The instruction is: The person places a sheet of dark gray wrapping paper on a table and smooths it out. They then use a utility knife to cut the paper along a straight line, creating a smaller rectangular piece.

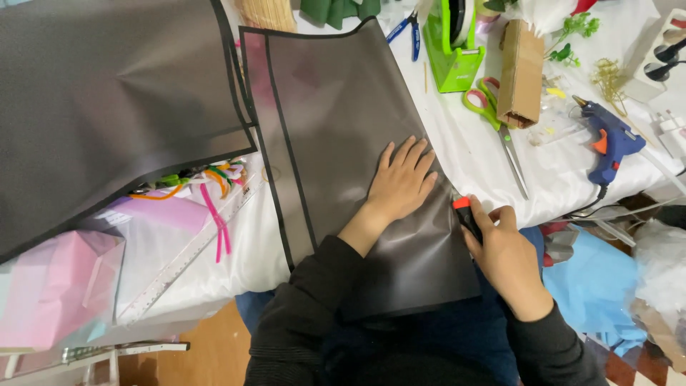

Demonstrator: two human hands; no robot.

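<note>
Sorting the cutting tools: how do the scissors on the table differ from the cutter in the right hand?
The scissors lie untouched on the white table; the cutter is gripped by the right hand. The scissors have green handles with long bare blades; the cutter is black and red, its blade hidden.

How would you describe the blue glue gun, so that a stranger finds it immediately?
Start at the white-covered table and go to its right edge. Right of the scissors and the brown cardboard box lies the glue gun. It alone is dark blue, with an orange trigger and a black cord.
</note>
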